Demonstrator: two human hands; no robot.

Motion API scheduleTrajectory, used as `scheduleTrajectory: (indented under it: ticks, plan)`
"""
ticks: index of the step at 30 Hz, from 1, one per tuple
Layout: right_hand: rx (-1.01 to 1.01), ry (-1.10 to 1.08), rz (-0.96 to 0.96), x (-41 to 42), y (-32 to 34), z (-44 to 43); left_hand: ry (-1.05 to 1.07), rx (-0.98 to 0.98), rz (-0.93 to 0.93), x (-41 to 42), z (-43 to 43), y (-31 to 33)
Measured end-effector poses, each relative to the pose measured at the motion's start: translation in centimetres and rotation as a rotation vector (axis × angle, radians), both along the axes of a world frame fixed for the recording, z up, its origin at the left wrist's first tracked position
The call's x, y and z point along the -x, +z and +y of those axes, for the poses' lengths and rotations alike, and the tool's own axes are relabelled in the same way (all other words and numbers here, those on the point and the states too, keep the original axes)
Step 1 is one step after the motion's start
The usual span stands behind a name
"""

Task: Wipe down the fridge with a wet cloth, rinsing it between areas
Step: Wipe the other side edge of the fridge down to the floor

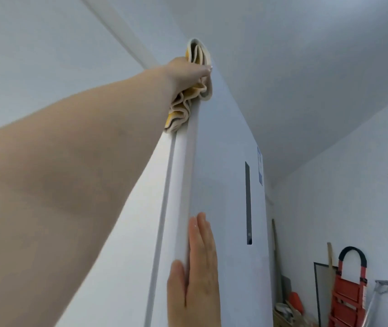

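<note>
1. The left hand [184, 73] is raised high on an outstretched bare arm. Its fingers are curled round a bunched cream cloth with yellow patches and grey trim [199, 53], which it grips firmly.
2. The cloth sits at the top corner of the tall white fridge [223, 161]. It is pressed against the upper end of the door's rounded edge, with folds bulging above and below the hand.
3. The right hand [199, 274] lies lower down, flat against the fridge's front face. Its fingers are straight, close together and pointing upward, and it holds nothing. The thumb rests along the door's rounded edge.
4. On the fridge front, right of the hands, there is a narrow dark vertical panel [248, 204]. A blue-and-white sticker [260, 166] sits just beyond it, near the far edge.
5. In the lower right corner of the room a red step ladder with a black looped handle [350, 296] leans by the white wall. A silver metal frame [386, 293] stands just beside it, and thin wooden sticks [275, 244] lean near the fridge.
</note>
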State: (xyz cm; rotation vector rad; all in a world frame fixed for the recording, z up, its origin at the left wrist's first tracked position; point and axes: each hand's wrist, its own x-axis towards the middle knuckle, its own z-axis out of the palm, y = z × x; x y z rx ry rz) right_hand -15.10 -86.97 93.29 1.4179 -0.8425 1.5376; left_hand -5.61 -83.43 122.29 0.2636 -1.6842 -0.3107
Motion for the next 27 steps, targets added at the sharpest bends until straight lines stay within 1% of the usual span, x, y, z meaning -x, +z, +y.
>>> scheduleTrajectory:
  ticks: [2, 5, 7, 9, 11, 12, 15, 17, 18, 19, 24, 25, 27]
  plan:
    - [0.058, 0.000, 0.018, 0.2, 0.3, -0.3, -0.023, 0.026, 0.021, 0.9, -0.9, 0.9]
    - [0.056, 0.016, 0.007, 0.1, 0.2, -0.3, -0.005, 0.046, 0.028, 1.5, -2.2, 0.6]
    - [-0.002, 0.055, -0.004, 0.0, -0.1, 0.1, 0.008, 0.044, 0.013, 1.4, -2.4, 0.1]
    - [-0.158, 0.158, -0.051, -0.3, -0.1, 1.0, 0.015, 0.066, 0.017, 1.2, -2.0, -0.9]
    - [-0.294, 0.252, -0.103, -0.4, -0.2, 1.7, -0.022, 0.076, 0.050, 0.8, -1.4, -3.3]
    - [-0.302, 0.292, -0.116, -0.4, -0.3, 1.9, -0.062, 0.058, 0.059, 0.6, -1.3, -5.1]
    - [-0.214, 0.354, -0.132, -0.4, -0.5, 1.6, -0.182, -0.015, 0.039, -0.1, -2.0, -11.7]
    - [-0.202, 0.393, -0.148, -0.4, -0.7, 1.4, -0.194, -0.037, -0.002, -0.6, -2.1, -15.6]
    - [-0.200, 0.406, -0.149, -0.4, -0.7, 1.4, -0.185, -0.038, -0.007, -0.7, -2.0, -16.5]
    - [-0.200, 0.410, -0.155, -0.5, -0.7, 1.4, -0.161, -0.034, -0.002, -0.8, -2.1, -16.5]
    - [-0.222, 0.405, -0.166, -0.8, -0.8, 1.9, -0.080, -0.034, -0.006, -1.2, -1.7, -12.1]
    - [-0.222, 0.411, -0.166, -0.8, -0.7, 1.9, -0.099, -0.043, 0.006, -1.1, -1.7, -12.2]
    - [-0.226, 0.423, -0.173, -0.8, -0.9, 2.0, -0.183, -0.099, 0.039, -1.3, -1.8, -15.0]
